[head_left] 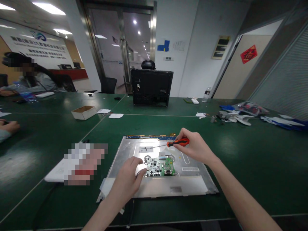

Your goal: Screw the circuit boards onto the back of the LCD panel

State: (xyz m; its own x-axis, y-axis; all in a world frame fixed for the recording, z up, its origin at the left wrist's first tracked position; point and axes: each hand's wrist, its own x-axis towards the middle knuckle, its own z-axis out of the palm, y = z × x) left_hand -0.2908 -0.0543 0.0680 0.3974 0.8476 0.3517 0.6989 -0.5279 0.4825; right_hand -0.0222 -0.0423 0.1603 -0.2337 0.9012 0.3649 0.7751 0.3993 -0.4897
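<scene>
In my right hand (192, 146) is a screwdriver (178, 142) with an orange and black handle. Its thin shaft points left above the metal back of a display panel (192, 186), near a small label. My left hand (128, 176) has its thumb and fingers curled at the left edge of a green circuit board (160, 166), seemingly gripping that edge. The board lies at the middle of the panel and carries capacitors and connectors. A blue circuit strip (146, 138) runs along the panel's far edge. The panel lies flat on the green table (231, 154).
To the left lie a white object (56, 170), partly blurred out, and an open box (84, 113). A black monitor housing (152, 87) stands at the back. Clutter with a plastic bag (251, 108) is at right. Another person's hand (9, 127) rests at far left.
</scene>
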